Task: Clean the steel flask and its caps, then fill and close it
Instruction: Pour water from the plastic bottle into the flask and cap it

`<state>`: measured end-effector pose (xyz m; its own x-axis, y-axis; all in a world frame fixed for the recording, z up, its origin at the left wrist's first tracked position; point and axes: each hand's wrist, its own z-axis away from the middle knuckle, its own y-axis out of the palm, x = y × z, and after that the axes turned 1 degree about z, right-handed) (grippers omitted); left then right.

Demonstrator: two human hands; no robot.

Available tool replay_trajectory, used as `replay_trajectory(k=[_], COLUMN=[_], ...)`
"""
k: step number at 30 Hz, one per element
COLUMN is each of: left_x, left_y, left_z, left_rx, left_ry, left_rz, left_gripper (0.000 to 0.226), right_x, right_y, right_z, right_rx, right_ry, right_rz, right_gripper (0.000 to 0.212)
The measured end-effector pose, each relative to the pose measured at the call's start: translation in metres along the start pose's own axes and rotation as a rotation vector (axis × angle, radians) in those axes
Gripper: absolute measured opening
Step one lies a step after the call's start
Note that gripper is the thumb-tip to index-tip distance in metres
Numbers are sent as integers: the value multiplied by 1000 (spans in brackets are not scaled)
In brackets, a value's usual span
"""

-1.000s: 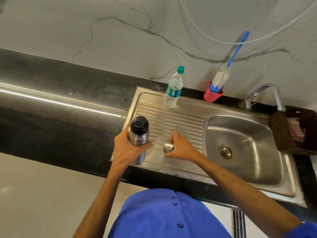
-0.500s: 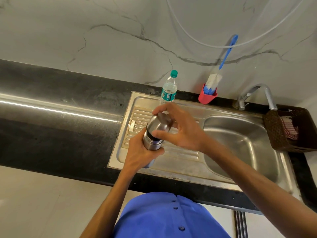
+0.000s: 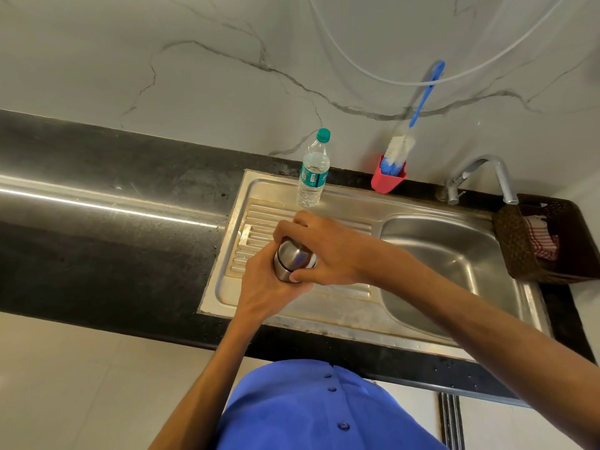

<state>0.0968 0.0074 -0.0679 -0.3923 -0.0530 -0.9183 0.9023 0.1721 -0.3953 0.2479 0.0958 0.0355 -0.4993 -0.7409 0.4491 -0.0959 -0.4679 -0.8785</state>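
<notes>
Steel cap (image 3: 293, 256) between right fingers (image 3: 293, 225)

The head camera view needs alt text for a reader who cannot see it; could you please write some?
Over a steel sink's drainboard, a person's left hand grips a steel flask while the right hand holds its steel outer cap on top. Behind stand a water bottle, a bottle brush in a red holder, and a tap.
</notes>
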Motion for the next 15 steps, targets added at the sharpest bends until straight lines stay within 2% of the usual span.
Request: replay_trajectory(k=[3,6,7,8,9,11,13,15], left_x=[0,-3,-3,-2,0,2,0,-4], left_y=[1,5,5,4,2,-2,-4,-2], left_z=[3,4,4,4,5,7,9,9], left_rx=[8,26,33,37,40,42,81,108], left_ry=[8,32,33,26,16,22,53,56], left_rz=[-19,-67,-52,-23,2,19,-12,-70], left_gripper=[52,49,48,47,46,49,50,48], right_x=[8,23,25,26,26,25,24,28], right_y=[2,9,11,9,5,-8,-4,2], right_z=[1,2,2,5,8,12,14,13], right_rx=[-31,-121,-115,-71,1,144,29,-145], right_ry=[68,371,397,358,309,189,181,297], right_rz=[78,383,441,402,254,43,254,423], right_gripper=[54,77,84,88,89,79,55,56])
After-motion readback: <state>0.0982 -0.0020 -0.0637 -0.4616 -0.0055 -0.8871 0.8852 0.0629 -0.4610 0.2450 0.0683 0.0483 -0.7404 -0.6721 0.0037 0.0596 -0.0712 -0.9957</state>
